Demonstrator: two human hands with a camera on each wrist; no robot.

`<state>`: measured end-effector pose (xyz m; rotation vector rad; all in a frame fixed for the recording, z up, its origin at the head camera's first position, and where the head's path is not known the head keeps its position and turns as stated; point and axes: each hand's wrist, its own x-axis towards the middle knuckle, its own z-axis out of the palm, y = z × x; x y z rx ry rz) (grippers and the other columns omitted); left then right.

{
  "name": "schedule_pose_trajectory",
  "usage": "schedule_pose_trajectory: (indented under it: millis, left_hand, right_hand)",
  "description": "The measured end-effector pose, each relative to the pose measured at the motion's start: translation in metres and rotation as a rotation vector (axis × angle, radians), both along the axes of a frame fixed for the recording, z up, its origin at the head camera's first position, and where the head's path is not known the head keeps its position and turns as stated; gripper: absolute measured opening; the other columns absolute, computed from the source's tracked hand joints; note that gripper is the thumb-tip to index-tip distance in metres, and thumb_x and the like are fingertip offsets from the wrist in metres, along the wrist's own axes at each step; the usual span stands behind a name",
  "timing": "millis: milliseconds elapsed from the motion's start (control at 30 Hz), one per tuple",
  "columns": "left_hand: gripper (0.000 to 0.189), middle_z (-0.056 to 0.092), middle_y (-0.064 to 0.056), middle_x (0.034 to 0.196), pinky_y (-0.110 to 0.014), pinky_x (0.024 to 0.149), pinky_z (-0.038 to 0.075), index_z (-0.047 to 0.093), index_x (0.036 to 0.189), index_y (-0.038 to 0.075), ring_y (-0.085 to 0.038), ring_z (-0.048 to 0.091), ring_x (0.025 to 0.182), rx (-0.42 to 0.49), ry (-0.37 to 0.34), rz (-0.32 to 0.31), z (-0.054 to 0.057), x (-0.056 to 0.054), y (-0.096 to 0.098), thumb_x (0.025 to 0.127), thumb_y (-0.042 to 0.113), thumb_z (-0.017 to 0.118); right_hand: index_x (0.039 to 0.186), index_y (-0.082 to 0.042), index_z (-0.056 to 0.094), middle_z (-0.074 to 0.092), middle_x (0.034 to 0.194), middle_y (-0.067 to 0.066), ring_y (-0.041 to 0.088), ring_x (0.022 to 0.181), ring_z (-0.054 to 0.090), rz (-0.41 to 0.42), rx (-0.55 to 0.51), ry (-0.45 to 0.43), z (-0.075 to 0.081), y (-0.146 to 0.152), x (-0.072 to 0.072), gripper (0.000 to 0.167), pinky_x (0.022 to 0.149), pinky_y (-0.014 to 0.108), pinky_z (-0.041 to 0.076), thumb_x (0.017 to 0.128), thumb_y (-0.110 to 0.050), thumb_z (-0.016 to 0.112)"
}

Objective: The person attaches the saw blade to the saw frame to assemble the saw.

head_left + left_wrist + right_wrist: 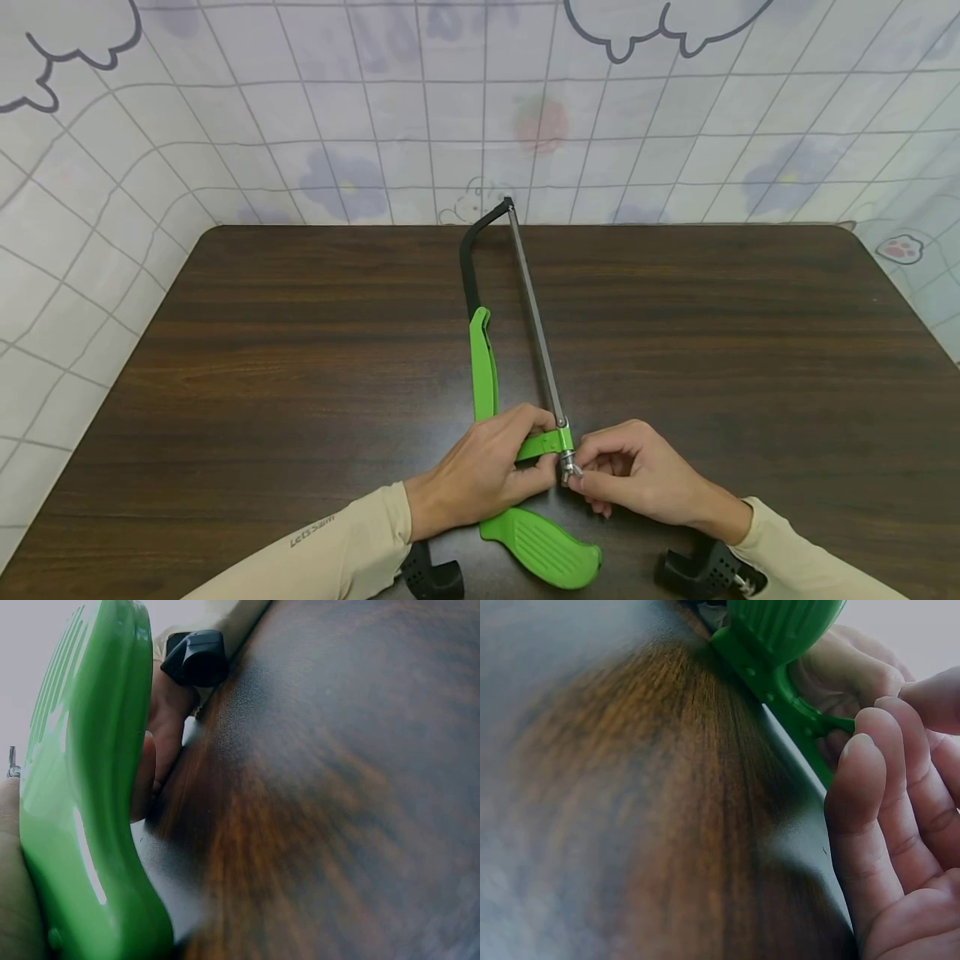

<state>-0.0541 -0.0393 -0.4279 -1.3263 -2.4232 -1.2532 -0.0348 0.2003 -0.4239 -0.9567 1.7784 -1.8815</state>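
Observation:
A hacksaw with a green frame (483, 367) lies on the table, its black front bow (468, 258) pointing away from me. The thin grey blade (534, 321) runs down the right side to a metal wing nut (570, 471) at the near end. My left hand (480, 467) grips the frame around its green crosspiece (538, 446). With thumb and fingertips, my right hand (648, 475) pinches the wing nut. In the left wrist view the green handle (90, 787) fills the left side. Curled right fingers (855, 787) show in the right wrist view, hiding the nut.
The dark wooden table (300, 350) extends around the saw, with its far edge against a white gridded backdrop (450, 108). Black wrist devices sit under both forearms, one at the left wrist (433, 575) and one at the right (697, 571).

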Motion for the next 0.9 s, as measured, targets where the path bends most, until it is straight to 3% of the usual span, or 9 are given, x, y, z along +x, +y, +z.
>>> schedule_pose_trajectory:
  millis: [600,900]
  left_hand:
    - [0.023,0.065,0.001,0.101,-0.005,0.067,0.037,0.056,0.117,0.012,-0.001,0.045,0.076,-0.006,-0.079,-0.006,-0.011,0.006,0.000,0.096,0.009,0.065]
    - [0.022,0.064,0.002,0.094,-0.003,0.063,0.037,0.056,0.114,0.011,0.001,0.045,0.071,0.018,0.058,-0.003,-0.010,0.000,0.002,0.094,0.007,0.066]
  right_hand:
    - [0.095,0.002,0.069,0.059,0.067,0.023,0.031,0.049,0.053,0.001,-0.030,-0.019,-0.013,0.001,0.008,0.020,0.045,0.030,0.053,0.090,0.019,0.060]
    - [0.093,0.005,0.066,0.060,0.074,0.022,0.029,0.054,0.058,0.034,-0.072,0.043,-0.013,0.003,-0.001,0.023,0.049,0.032,0.056,0.098,0.016,0.046]
